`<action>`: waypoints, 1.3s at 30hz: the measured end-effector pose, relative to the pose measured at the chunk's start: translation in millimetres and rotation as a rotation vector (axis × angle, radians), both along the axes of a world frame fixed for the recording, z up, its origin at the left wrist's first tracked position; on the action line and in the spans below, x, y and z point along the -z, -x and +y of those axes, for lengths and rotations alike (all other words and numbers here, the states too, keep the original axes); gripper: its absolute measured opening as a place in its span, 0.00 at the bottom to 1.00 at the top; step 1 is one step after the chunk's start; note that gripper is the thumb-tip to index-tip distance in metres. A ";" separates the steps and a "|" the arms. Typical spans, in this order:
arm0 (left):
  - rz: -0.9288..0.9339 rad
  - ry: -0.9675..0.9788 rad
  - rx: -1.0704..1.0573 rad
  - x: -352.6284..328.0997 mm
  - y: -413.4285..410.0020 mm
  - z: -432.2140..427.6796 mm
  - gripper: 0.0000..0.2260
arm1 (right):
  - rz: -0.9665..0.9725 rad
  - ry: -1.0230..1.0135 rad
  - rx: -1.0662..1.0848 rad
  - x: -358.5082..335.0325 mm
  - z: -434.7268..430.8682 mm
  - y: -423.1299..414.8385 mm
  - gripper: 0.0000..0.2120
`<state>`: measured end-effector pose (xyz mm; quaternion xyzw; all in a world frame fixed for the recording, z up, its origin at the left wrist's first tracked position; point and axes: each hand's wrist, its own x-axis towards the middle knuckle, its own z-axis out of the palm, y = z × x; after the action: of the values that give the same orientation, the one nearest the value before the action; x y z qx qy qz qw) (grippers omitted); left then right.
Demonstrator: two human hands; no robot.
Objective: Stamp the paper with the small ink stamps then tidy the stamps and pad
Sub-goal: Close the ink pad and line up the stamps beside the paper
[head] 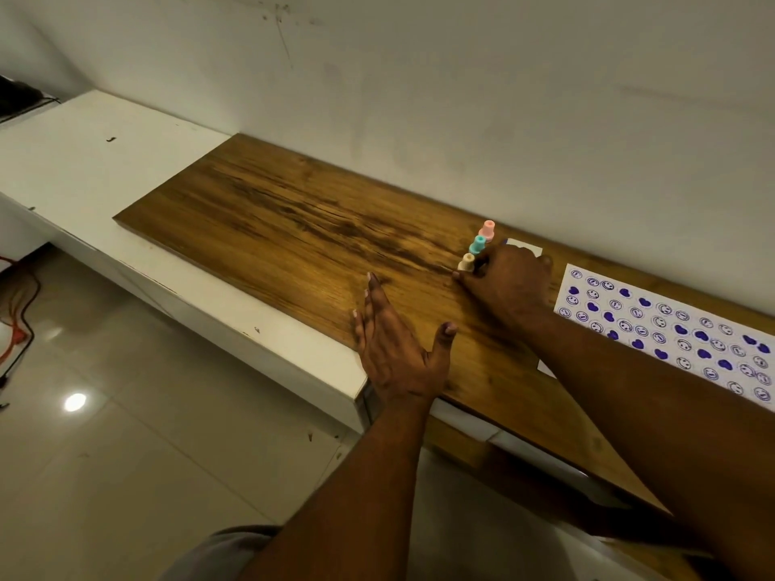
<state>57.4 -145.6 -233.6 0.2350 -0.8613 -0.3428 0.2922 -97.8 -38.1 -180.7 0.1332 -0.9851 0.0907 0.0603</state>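
Note:
Three small stamps stand in a row on the wooden desktop [272,220]: a pink stamp [487,229] farthest back, a teal stamp [477,244] in the middle, a cream stamp [466,262] nearest. My right hand [509,283] lies palm down just right of the row, its fingertips touching the cream stamp's base. Behind that hand a white corner of the ink pad [526,247] shows; the rest is hidden. The paper [667,329], covered with blue smiley and heart prints, lies at the right. My left hand [396,350] rests flat near the desk's front edge, fingers apart, holding nothing.
A white wall runs close behind the desk. A white counter [84,169] adjoins the wood on the left. Below it are floor tiles with orange and black cables [21,320] at the far left.

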 end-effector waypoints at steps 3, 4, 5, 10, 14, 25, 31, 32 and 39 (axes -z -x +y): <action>0.000 -0.002 0.002 0.5 -0.2 0.2 0.52 | -0.008 0.033 0.003 -1.5 3.5 1.0 0.33; -0.001 -0.004 0.000 0.3 0.2 0.6 0.52 | -0.032 0.075 -0.004 -3.8 7.1 2.9 0.36; -0.003 -0.007 -0.001 -0.2 0.9 1.0 0.52 | -0.062 0.126 -0.014 -6.6 12.4 5.4 0.39; 0.002 0.004 0.002 -0.3 0.9 -3.2 0.53 | -0.110 0.059 -0.032 -13.9 48.2 26.0 0.55; 0.013 -0.005 0.001 0.2 -1.7 -0.5 0.52 | -0.220 -0.086 -0.074 -13.8 66.5 36.9 0.58; 0.016 0.001 0.011 -3.3 1.2 0.9 0.53 | -0.271 0.050 -0.053 -5.1 71.4 39.1 0.58; -0.001 -0.003 0.007 1.5 -0.6 -0.6 0.52 | -0.301 0.068 -0.076 -4.0 68.9 40.9 0.60; -0.003 -0.007 0.003 1.9 -0.4 -0.6 0.52 | -0.303 0.064 -0.077 -4.9 67.8 40.3 0.61; -0.026 0.015 -0.020 7.4 -4.6 -12.0 0.52 | -0.174 0.174 -0.085 -13.6 76.3 4.0 0.57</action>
<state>62.0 -157.6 -241.0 0.2460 -0.8652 -0.3304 0.2861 -101.7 38.2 -167.2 0.1607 -0.9684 0.1897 -0.0179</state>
